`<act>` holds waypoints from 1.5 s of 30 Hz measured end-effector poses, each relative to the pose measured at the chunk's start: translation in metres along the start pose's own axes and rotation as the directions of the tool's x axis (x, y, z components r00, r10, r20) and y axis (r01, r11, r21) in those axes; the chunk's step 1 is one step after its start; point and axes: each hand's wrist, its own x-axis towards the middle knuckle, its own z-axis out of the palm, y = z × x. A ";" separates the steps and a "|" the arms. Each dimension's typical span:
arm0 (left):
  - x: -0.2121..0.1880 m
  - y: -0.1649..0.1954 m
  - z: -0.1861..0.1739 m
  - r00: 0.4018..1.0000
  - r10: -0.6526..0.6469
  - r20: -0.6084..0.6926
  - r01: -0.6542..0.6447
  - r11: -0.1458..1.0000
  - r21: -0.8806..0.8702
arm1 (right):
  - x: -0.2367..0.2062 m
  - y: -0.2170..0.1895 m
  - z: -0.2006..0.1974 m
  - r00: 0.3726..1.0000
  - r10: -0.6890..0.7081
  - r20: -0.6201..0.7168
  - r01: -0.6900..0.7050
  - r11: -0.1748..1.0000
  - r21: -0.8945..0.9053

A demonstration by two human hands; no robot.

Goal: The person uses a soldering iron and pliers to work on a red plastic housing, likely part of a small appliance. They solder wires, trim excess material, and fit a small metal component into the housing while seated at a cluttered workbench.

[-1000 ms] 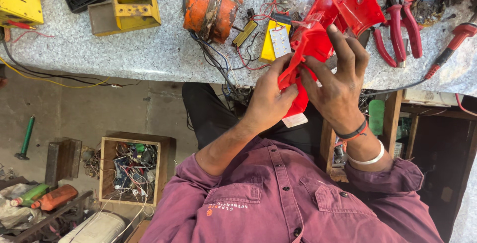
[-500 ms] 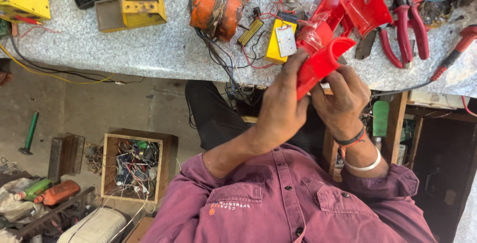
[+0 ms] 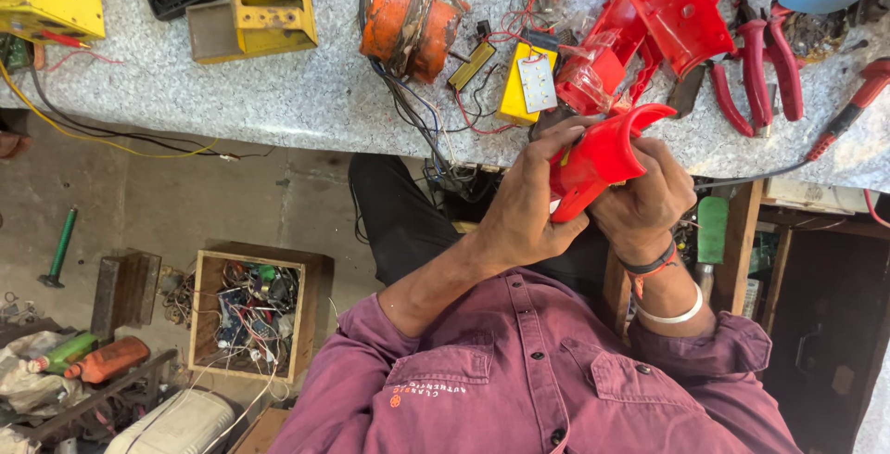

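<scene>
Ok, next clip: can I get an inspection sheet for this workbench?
Surface: speckled grey worktop, crowded.
Job's things: red plastic shell, held off the worktop.
Clutter: orange coil, yellow bracket, red pliers, more red shells.
Grippers: left hand and right hand both grip the red plastic shell.
Cables: loose wires trail off the edge.
Surroundings: wooden box of parts on the floor.

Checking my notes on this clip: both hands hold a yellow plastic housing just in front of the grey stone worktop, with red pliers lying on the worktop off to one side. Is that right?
Not quite. The plastic housing is red, not yellow, as the head view shows. The rest stands: the left hand and right hand both grip it in front of the grey stone worktop, and the red pliers lie on it.
</scene>
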 end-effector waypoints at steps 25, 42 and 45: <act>0.005 0.012 -0.004 0.998 0.012 -0.061 0.006 0.955 0.295 | 0.013 -0.003 0.005 0.999 -0.031 0.014 0.030 0.998 0.056; -0.003 -0.002 -0.001 0.981 -0.186 -0.052 0.191 0.975 0.116 | 0.031 0.000 0.005 0.984 -0.167 0.057 0.164 0.985 0.063; -0.004 -0.001 0.000 0.972 -0.230 -0.050 0.233 0.970 0.074 | 0.028 0.001 0.010 0.988 -0.153 0.032 0.152 0.988 0.036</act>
